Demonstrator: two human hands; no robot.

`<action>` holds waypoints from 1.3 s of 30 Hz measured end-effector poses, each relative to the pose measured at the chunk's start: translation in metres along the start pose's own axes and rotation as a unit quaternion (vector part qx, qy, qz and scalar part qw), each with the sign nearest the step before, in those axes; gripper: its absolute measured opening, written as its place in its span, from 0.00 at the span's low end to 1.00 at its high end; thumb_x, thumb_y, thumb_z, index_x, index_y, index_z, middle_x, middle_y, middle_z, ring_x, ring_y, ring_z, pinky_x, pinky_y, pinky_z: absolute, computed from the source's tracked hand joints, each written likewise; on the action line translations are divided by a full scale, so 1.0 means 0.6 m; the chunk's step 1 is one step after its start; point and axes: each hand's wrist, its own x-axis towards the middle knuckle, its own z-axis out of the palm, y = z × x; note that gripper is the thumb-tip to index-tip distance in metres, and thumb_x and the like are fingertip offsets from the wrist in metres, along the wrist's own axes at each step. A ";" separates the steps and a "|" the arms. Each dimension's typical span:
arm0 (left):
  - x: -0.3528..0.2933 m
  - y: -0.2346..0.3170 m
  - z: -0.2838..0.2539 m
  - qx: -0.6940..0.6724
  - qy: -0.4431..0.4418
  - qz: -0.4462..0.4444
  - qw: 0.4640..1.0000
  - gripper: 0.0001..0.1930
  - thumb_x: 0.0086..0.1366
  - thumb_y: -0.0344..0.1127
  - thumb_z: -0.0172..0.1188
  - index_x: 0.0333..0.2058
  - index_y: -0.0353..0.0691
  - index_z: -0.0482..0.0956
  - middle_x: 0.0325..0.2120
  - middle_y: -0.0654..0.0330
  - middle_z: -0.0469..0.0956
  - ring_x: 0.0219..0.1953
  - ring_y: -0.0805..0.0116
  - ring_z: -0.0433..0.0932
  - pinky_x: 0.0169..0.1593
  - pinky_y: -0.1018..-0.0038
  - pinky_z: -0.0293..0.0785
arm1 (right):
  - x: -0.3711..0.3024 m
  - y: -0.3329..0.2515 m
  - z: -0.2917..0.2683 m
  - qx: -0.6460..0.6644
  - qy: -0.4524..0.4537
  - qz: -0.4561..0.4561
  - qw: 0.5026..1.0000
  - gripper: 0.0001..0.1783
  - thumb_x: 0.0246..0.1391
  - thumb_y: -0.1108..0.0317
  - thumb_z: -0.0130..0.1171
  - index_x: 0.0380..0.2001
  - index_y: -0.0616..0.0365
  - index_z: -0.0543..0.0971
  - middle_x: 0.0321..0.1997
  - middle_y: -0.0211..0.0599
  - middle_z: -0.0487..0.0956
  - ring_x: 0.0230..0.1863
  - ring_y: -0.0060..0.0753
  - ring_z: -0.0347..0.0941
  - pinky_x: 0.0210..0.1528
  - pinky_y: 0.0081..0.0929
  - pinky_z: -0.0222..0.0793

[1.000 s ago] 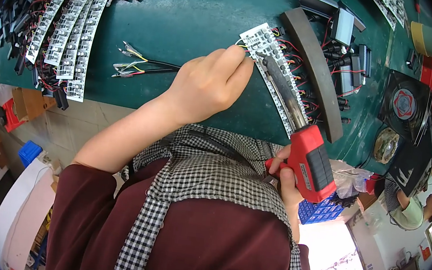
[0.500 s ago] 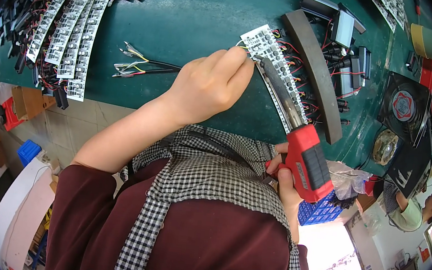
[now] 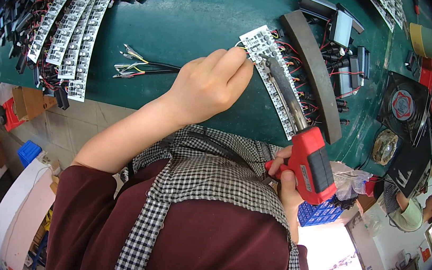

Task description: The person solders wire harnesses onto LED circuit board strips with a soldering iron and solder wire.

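Note:
My left hand (image 3: 212, 81) is closed in a pinch at the left edge of a white circuit board strip (image 3: 262, 39), near its far end. Thin wires show at its fingertips, and black cables (image 3: 157, 67) with stripped coloured ends stick out from its left side. My right hand (image 3: 289, 182) grips a red and black soldering gun (image 3: 310, 159) by its handle. The gun's long dark barrel lies over the board, its tip slightly above or on the strip beside my left fingers; contact is hard to tell. Small components and red and black leads line the board.
Against the leads rests a dark curved bar (image 3: 316, 74), with grey housings (image 3: 341, 29) beyond it. Stacked board strips (image 3: 80, 61) and black connectors lie at the left. A fan (image 3: 403, 105) and tape roll (image 3: 419, 41) stand right. Another person (image 3: 404, 210) is at the far right.
The soldering gun has shifted slightly right and toward me, its tip drawing away from my left fingertips. My left hand stays nearly in place.

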 end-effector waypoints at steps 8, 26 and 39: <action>0.002 -0.008 0.002 0.027 0.020 0.060 0.998 0.08 0.43 0.28 0.57 0.26 0.36 0.74 0.25 0.65 0.66 0.24 0.76 0.68 0.20 0.83 0.67 | -0.011 0.006 -0.011 0.076 0.001 0.028 0.997 0.29 0.48 0.62 0.66 0.47 0.68 0.66 0.40 0.44 0.76 0.26 0.25 0.73 0.29 0.20 0.70; 0.002 -0.006 0.003 0.032 0.017 0.060 0.998 0.07 0.43 0.29 0.57 0.24 0.37 0.74 0.24 0.65 0.66 0.23 0.76 0.68 0.20 0.83 0.67 | -0.014 0.014 -0.006 -0.034 0.015 0.011 0.999 0.23 0.51 0.61 0.59 0.41 0.72 0.70 0.33 0.44 0.75 0.23 0.27 0.70 0.26 0.22 0.65; 0.004 -0.005 0.002 0.034 0.015 0.062 0.997 0.06 0.43 0.29 0.56 0.24 0.37 0.73 0.24 0.65 0.65 0.23 0.76 0.68 0.20 0.84 0.67 | -0.016 0.024 -0.019 -0.052 -0.018 -0.037 0.998 0.21 0.51 0.61 0.59 0.39 0.69 0.71 0.32 0.41 0.74 0.23 0.25 0.69 0.27 0.22 0.65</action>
